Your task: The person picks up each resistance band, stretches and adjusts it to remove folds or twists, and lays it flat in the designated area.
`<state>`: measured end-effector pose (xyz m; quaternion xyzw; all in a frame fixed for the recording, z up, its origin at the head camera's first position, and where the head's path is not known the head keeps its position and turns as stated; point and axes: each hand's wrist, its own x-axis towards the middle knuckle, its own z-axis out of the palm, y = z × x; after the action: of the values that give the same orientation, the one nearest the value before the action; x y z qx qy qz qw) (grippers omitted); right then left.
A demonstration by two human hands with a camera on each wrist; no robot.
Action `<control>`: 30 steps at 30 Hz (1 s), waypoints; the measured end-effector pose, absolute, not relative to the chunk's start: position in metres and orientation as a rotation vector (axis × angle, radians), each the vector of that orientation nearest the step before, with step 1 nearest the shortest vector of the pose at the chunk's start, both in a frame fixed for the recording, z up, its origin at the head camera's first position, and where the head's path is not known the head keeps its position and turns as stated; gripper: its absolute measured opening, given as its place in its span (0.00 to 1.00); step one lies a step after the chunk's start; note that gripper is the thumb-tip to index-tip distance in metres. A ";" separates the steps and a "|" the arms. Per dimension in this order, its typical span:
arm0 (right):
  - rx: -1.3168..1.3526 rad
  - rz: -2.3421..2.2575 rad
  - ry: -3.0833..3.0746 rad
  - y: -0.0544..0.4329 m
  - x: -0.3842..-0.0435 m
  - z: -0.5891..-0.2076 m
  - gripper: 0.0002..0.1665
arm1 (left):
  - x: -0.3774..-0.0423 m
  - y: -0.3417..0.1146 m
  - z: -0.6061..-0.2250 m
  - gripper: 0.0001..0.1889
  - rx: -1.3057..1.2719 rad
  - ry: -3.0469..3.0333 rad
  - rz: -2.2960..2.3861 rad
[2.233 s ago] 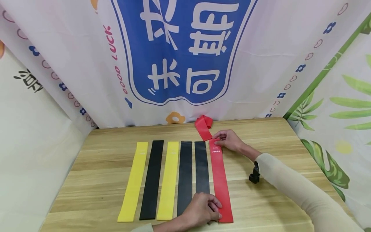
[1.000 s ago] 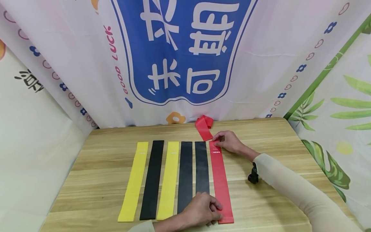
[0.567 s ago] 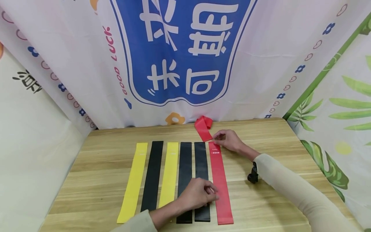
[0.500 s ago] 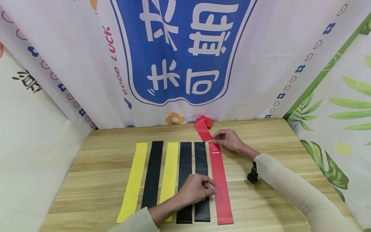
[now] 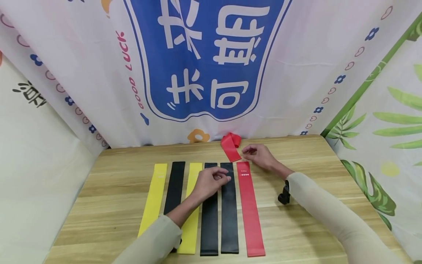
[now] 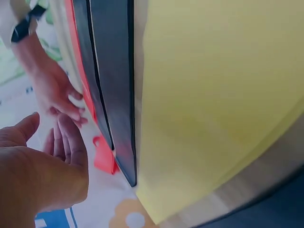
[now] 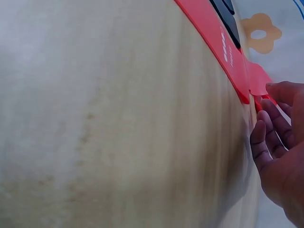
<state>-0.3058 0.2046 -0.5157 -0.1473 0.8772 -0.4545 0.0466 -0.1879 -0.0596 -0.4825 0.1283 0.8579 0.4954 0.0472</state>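
A red resistance band [image 5: 251, 216] with white print lies flat at the right end of a row of bands. Above its top end hovers my right hand [image 5: 261, 157], fingers loosely bent and holding nothing. A second, folded red band [image 5: 230, 146] lies just beyond, beside those fingertips. My left hand [image 5: 209, 181] hangs over the upper part of two black bands [image 5: 229, 223], also holding nothing, its fingers relaxed. Left of these lie a yellow band [image 5: 189, 234], another black band [image 5: 174, 190] and a yellow band [image 5: 153, 201], partly hidden by my left arm and sleeve.
The bands lie on a wooden table [image 5: 108, 205]. A printed curtain [image 5: 283, 102] hangs along its back edge, and leaf-patterned cloth [image 5: 379, 146] is at the right. A black wrist camera [image 5: 284, 196] sits under my right sleeve.
My left hand has left the near end of the red band and moved up and left over the black bands. My right hand has let go of the red band's top end and lifted slightly.
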 end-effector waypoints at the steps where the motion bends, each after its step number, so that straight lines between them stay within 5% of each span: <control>1: -0.442 -1.393 2.675 0.205 -0.307 -0.516 0.13 | -0.192 -0.060 -0.482 0.16 0.378 2.637 1.510; 30: -0.330 -1.635 2.482 0.209 -0.349 -0.516 0.30 | -0.274 -0.032 -0.495 0.25 0.349 2.863 1.171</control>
<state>-0.3486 0.2091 -0.5162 -0.1099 0.8276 -0.5452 0.0757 -0.2744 -0.0321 -0.4947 0.1121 0.9196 0.3762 0.0145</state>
